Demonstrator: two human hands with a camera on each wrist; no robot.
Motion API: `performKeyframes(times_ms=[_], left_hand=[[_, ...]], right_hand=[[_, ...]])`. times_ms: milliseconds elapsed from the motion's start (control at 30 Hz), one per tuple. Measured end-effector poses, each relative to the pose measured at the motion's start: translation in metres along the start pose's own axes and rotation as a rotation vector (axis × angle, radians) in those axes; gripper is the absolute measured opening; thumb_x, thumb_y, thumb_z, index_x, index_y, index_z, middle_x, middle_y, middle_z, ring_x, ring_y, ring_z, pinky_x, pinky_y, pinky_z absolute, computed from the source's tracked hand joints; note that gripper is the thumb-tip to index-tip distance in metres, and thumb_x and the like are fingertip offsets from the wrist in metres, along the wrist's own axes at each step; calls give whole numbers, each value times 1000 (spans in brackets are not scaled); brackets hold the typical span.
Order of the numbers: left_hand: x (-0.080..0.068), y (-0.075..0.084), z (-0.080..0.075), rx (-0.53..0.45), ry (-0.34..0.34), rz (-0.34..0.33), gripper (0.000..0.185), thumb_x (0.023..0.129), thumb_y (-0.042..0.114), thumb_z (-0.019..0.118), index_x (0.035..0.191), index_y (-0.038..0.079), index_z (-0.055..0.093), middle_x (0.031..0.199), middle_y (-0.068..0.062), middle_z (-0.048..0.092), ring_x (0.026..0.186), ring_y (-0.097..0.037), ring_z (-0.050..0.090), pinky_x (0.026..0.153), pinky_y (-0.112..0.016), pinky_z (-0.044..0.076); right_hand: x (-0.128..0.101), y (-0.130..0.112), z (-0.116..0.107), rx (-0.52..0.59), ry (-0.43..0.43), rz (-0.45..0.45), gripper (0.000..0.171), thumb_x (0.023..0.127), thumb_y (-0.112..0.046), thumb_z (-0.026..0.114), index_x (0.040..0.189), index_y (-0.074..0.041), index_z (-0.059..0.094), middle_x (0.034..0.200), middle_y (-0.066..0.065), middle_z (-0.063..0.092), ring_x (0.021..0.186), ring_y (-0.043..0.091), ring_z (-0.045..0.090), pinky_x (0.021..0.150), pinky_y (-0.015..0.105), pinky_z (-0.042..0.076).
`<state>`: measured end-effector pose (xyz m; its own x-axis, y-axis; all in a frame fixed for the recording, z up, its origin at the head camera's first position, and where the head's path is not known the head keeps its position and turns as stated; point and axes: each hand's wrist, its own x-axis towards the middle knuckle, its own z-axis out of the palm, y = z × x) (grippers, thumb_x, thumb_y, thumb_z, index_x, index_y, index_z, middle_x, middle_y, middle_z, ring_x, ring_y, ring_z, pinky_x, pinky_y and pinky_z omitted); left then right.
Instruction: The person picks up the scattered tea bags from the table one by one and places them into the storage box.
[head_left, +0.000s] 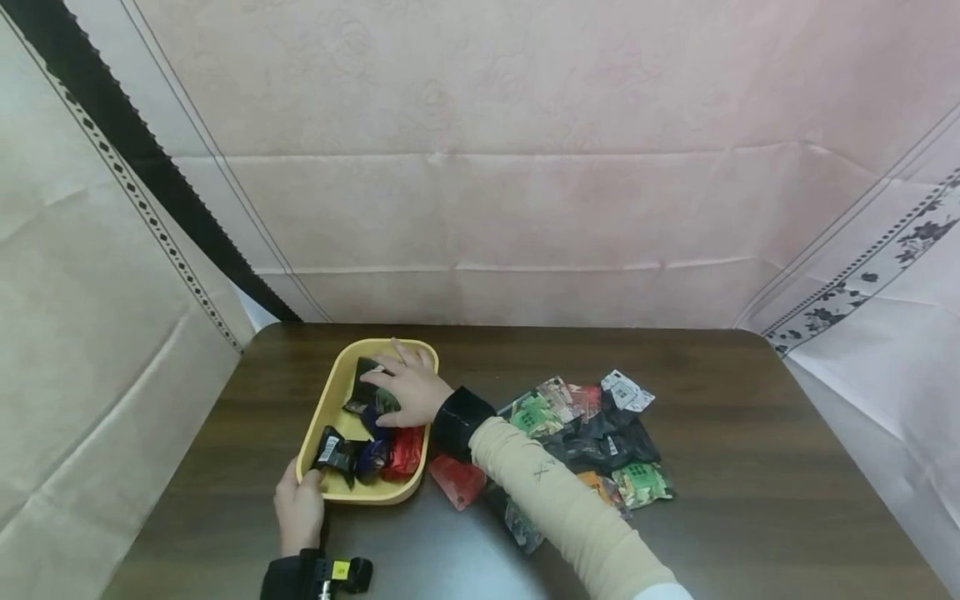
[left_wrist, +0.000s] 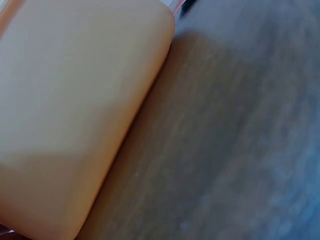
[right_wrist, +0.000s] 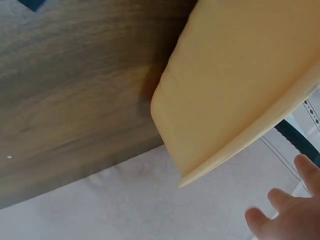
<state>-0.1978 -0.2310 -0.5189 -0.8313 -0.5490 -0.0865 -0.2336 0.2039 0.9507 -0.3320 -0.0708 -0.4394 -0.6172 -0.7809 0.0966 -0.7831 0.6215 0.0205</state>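
Note:
My left hand (head_left: 298,508) grips the near left corner of a yellow plastic bin (head_left: 375,495). Fingers spread, my right hand (head_left: 412,390) reaches over the bin's far right part, its thumb above the small wrapped packets. Inside lie a black packet (head_left: 335,454), a dark blue packet (head_left: 372,460), a red packet (head_left: 405,452) and, farther back, another black packet (head_left: 363,382). A greenish packet (head_left: 387,402) shows beside the right palm, which partly hides it. The right wrist view has the spread fingers (right_wrist: 280,200) beyond the rim; only the bin's outer wall (left_wrist: 75,100) fills the left wrist view.
Right of the bin, a pile of packets spreads under and beyond the right forearm: black (head_left: 611,446), green (head_left: 641,483), and a white-labelled one (head_left: 627,391). A red packet (head_left: 457,481) lies near the bin's right side. The wooden table (head_left: 735,467) backs onto a hanging cloth (head_left: 480,208).

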Motion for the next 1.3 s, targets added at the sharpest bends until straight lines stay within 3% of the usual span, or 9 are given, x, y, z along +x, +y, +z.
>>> performKeyframes(times_ms=[133, 367, 533, 733, 867, 1000, 1167, 1300], left_hand=[[0, 0, 1, -5, -4, 3, 44, 85, 2, 34, 128, -6, 43, 124, -26, 47, 102, -32, 46, 79, -33, 35], [2, 1, 1, -23, -10, -21, 48, 85, 1, 33, 131, -7, 39, 129, -27, 42, 107, -33, 43, 88, -43, 34], [2, 3, 1, -33, 6, -17, 48, 84, 0, 33, 131, -8, 39, 130, -28, 42, 109, -34, 42, 90, -45, 32], [0, 3, 3, -49, -7, -23, 49, 84, 0, 33, 132, -8, 38, 132, -28, 40, 113, -34, 40, 94, -48, 31], [-1, 3, 4, -54, -2, -17, 48, 84, 0, 33, 131, -9, 39, 131, -28, 40, 114, -35, 40, 95, -49, 30], [0, 3, 4, -58, 0, -21, 48, 84, 0, 32, 131, -9, 39, 132, -28, 40, 115, -35, 39, 96, -50, 30], [0, 3, 5, -59, -7, -21, 49, 84, 0, 33, 132, -8, 38, 133, -28, 40, 117, -34, 38, 96, -50, 30], [0, 3, 4, -62, -7, -25, 49, 85, 0, 32, 133, -8, 38, 133, -27, 39, 116, -34, 38, 96, -50, 29]], right_hand=[[-10, 7, 2, 24, 9, -22, 63, 80, -53, 57, 136, -30, 41, 146, 2, 29, 135, 32, 11, 103, 53, 17], [-40, 25, -4, 92, 22, -71, 62, 77, -45, 64, 131, -20, 49, 139, 12, 36, 131, 35, 20, 100, 50, 24], [-63, 39, -5, 109, 24, -51, 58, 73, -41, 68, 124, -16, 54, 129, 10, 43, 126, 31, 30, 99, 45, 28], [-91, 42, 4, 23, -57, 35, 61, 69, -42, 71, 123, -20, 54, 124, 6, 44, 117, 25, 39, 93, 43, 36], [-106, 30, 19, -27, -206, 27, 74, 63, -56, 71, 127, -25, 50, 125, 5, 43, 109, 24, 42, 80, 40, 44], [-114, 18, 28, 20, -336, 5, 88, 57, -67, 69, 133, -31, 43, 127, 4, 41, 108, 23, 39, 73, 38, 44], [-115, 11, 26, 50, -373, 25, 89, 56, -60, 75, 134, -35, 40, 130, 3, 38, 111, 23, 36, 78, 38, 43], [-112, 6, 26, 43, -361, 23, 88, 56, -55, 77, 134, -36, 40, 123, 3, 41, 102, 20, 38, 71, 29, 42]])
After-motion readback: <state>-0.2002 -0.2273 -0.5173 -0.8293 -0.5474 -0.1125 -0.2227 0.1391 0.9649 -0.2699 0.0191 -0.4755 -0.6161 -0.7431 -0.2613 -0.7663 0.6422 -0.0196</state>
